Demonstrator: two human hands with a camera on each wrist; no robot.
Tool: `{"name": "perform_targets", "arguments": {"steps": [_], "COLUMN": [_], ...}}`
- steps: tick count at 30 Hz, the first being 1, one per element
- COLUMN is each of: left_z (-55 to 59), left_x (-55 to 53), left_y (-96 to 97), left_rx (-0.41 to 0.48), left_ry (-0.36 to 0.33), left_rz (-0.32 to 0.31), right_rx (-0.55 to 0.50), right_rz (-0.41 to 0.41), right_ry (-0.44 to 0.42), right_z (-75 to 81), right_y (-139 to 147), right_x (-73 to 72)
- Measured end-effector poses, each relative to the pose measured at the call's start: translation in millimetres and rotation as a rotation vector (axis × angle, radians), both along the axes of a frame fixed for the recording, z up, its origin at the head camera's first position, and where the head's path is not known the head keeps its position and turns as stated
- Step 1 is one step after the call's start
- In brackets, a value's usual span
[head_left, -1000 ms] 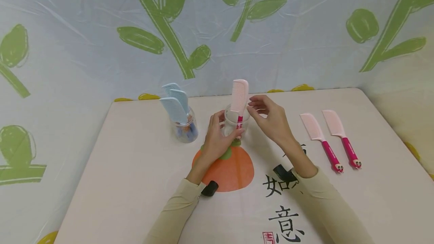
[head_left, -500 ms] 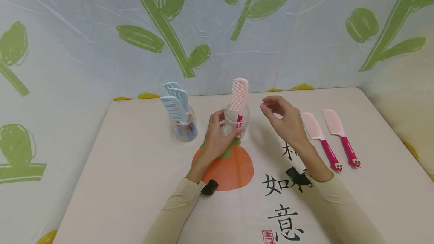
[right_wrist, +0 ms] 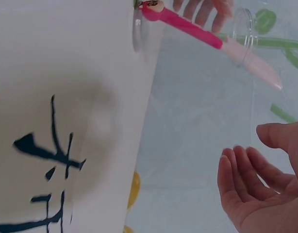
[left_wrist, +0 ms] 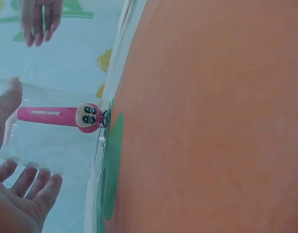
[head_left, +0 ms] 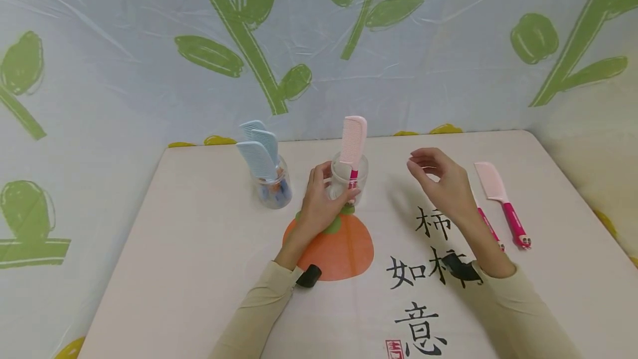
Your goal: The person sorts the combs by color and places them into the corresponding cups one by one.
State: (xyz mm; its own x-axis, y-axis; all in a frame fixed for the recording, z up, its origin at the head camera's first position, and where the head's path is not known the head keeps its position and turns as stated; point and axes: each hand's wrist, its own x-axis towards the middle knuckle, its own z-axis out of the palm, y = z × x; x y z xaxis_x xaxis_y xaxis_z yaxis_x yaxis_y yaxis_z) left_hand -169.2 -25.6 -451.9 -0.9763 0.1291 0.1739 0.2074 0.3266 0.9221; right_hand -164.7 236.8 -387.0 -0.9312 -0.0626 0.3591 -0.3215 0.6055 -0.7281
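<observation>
My left hand (head_left: pixel 319 201) grips a clear jar (head_left: pixel 362 181) near the table's far edge, thumb on one side and fingers round the other. One pink comb (head_left: pixel 353 140) stands in that jar, teeth end up. Through the wall, the left wrist view shows its magenta handle (left_wrist: pixel 49 116) with a cartoon-head end at the jar's bottom. My right hand (head_left: pixel 446 184) hovers above the table to the right of the jar, fingers loosely bent, holding nothing. Beneath it lies a pink comb (head_left: pixel 490 227), mostly hidden by the hand and wrist. Another pink comb (head_left: pixel 509 212) lies beside that one.
To the left, a second clear jar (head_left: pixel 276 195) holds several light blue combs (head_left: pixel 256 159), teeth ends up. The table cover (head_left: pixel 199 248) bears an orange persimmon print and black characters. A leaf-patterned cloth (head_left: pixel 399 87) hangs behind the table.
My right hand has moved away from the jar, rightward to above the nearer loose pink comb, now partly covering it. The left hand, jar and comb inside have stayed in place.
</observation>
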Motion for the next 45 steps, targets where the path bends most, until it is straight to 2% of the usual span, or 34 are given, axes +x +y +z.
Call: {"name": "perform_targets", "arguments": {"steps": [11, 17, 27, 36, 45], "left_z": [2.9, 0.6, -1.1, 1.5, 1.7], "left_x": [1.2, 0.9, 0.9, 2.5, 0.3], "left_y": [-0.4, -0.4, -0.7, -0.9, -1.3], "left_rx": [-0.004, -0.004, -0.004, 0.011, 0.000], "left_ry": [-0.014, 0.001, 0.009, -0.017, -0.017], "left_rz": [-0.005, 0.005, -0.005, -0.010, -0.007], "right_rx": [0.073, 0.110, 0.144, 0.216, 0.242], "right_rz": [-0.067, -0.099, -0.146, -0.192, -0.177], "right_ry": [-0.075, -0.129, -0.166, -0.288, -0.361], "right_z": [-6.3, -10.0, -18.2, -22.6, -29.8], "right_y": [29.0, 44.0, 72.7, 90.1, 103.2], "right_x": [10.3, 13.9, 23.6, 30.1, 31.9]}}
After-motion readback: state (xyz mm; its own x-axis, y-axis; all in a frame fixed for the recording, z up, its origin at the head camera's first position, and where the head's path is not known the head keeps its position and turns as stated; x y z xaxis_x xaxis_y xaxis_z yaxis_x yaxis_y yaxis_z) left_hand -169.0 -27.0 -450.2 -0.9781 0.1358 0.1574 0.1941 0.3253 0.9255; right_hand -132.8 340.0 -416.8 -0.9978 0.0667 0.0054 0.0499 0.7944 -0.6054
